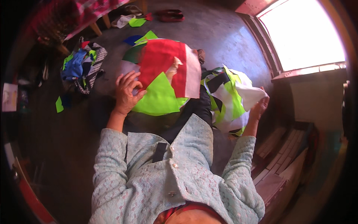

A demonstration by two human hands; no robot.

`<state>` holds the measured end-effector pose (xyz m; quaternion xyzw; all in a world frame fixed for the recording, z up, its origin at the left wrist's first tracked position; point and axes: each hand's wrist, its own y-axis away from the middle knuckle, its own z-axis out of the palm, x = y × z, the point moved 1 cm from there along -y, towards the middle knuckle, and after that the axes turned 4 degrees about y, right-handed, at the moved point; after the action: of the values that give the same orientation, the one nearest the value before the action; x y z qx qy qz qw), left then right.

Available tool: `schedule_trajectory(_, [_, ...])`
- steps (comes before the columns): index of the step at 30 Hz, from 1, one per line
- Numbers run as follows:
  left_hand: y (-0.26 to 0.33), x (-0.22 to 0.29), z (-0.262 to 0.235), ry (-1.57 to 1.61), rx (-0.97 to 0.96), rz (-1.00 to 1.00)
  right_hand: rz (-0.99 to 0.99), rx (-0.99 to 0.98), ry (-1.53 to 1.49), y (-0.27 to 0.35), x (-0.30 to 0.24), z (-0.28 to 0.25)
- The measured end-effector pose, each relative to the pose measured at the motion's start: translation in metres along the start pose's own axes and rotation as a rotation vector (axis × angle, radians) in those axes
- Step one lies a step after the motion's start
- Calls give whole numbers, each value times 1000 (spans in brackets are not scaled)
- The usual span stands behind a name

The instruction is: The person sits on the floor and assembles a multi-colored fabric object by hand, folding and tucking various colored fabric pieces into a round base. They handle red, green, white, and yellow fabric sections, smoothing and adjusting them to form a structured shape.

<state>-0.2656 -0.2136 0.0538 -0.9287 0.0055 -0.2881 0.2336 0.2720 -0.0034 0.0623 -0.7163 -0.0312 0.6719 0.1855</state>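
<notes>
My left hand [128, 93] is at the left side of a rounded heap of cloth pieces, its bent fingers apart and nothing visibly held. On that heap lie a red cloth piece [156, 56] with a white strip [192, 72] along its right side, and a lime-green cloth piece [159, 97] close to my left thumb. A small crumpled cream scrap [173, 69] rests on the red. At the right, my right hand [260, 106] grips the edge of a white cloth piece [248, 91], lifting it from a second heap of mixed white, lime and black cloth [223, 100].
On the floor at the left sits a checked bag [97, 52] with blue and green scraps. A loose lime scrap [59, 104] lies near it. Dark red shoes [170, 15] are at the back, beside a cloth-covered table [80, 15]. A bright window or doorway [304, 35] is at the right.
</notes>
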Motion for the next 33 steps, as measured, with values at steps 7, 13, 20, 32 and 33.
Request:
schedule_trajectory(7, [2, -2, 0, 41, 13, 9, 41, -338, -478, 23, -112, 81])
schedule_trajectory(13, [3, 1, -11, 72, 131, 18, 123, -453, -945, 93, -149, 184])
schedule_trajectory(20, [22, 35, -16, 671, 150, -202, 748, -678, -1191, 162, -106, 245])
schedule_trajectory(32, [19, 69, -13, 1013, -153, -316, 774, -620, -1253, 190, -124, 248])
schedule_trajectory(33, [17, 73, -13, 1015, -185, -263, 741, -609, -1246, 190, -125, 248])
